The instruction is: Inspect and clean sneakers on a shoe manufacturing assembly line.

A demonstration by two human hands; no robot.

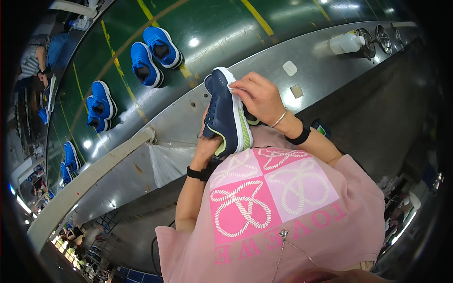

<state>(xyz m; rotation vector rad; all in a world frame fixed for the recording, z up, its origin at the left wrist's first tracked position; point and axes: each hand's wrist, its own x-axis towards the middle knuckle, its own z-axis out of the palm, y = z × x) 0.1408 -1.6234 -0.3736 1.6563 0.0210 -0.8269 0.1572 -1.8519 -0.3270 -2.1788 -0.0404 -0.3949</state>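
A navy sneaker (225, 111) with a white sole and lime-green lining is held up in front of my chest, toe pointing away from me. My left hand (205, 144) is closed around its left side near the heel opening. At the toe end, my right hand (258, 96) pinches with thumb and forefinger against the edge of the white sole. Whatever small thing sits between those fingertips is too small to make out. Behind the sneaker, part of another dark rounded shoe edge (207, 84) shows; most of it is hidden.
Pairs of blue sneakers (147, 66) stand on the green conveyor belt (212, 28) beyond the metal ledge (264, 61). A white bottle (346, 43) lies near metal discs at right. A pale curved bar (94, 181) crosses at left, beside a plastic bag (172, 162). Another person (41, 56) stands far left.
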